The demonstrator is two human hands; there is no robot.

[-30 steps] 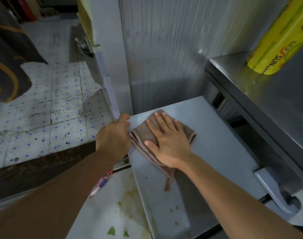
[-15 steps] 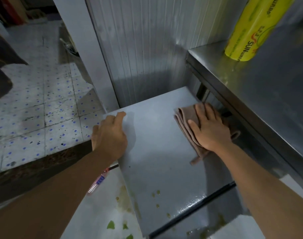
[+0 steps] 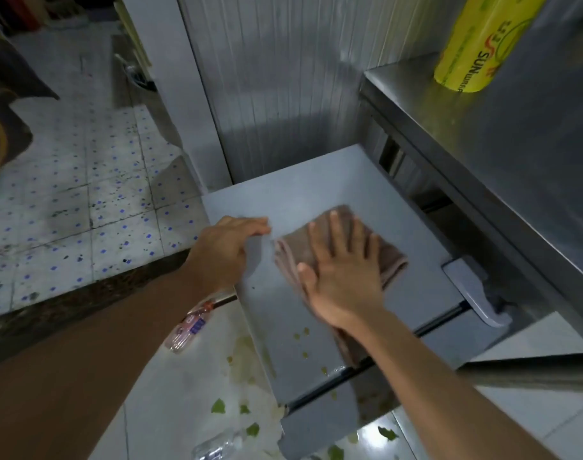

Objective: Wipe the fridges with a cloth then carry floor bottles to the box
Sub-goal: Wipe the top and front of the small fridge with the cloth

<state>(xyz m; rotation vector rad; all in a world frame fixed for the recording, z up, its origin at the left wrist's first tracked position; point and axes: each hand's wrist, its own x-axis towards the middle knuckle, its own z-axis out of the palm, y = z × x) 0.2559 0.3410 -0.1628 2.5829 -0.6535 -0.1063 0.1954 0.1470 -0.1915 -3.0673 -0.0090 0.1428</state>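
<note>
A grey fridge door (image 3: 316, 180) stands open below me, its flat face towards the camera. My right hand (image 3: 341, 277) lies flat with spread fingers on a folded brown cloth (image 3: 388, 257), pressing it against the middle of the door. My left hand (image 3: 225, 250) rests on the door's left edge, fingers curled over it. A clear plastic bottle (image 3: 188, 327) with a red and blue label lies on the floor under my left forearm. Another clear bottle (image 3: 217, 448) lies at the bottom edge of the view.
A steel counter (image 3: 515, 134) on the right carries a yellow roll of cling wrap (image 3: 476, 44). The door's handle (image 3: 472, 290) sticks out at the right. Green leaf scraps (image 3: 218, 406) and a yellowish spill mark the white floor. Speckled tiles (image 3: 84, 194) spread to the left.
My right hand has slid the cloth from the door's right side back towards the middle, near my left hand. The left hand has stayed on the door's left edge.
</note>
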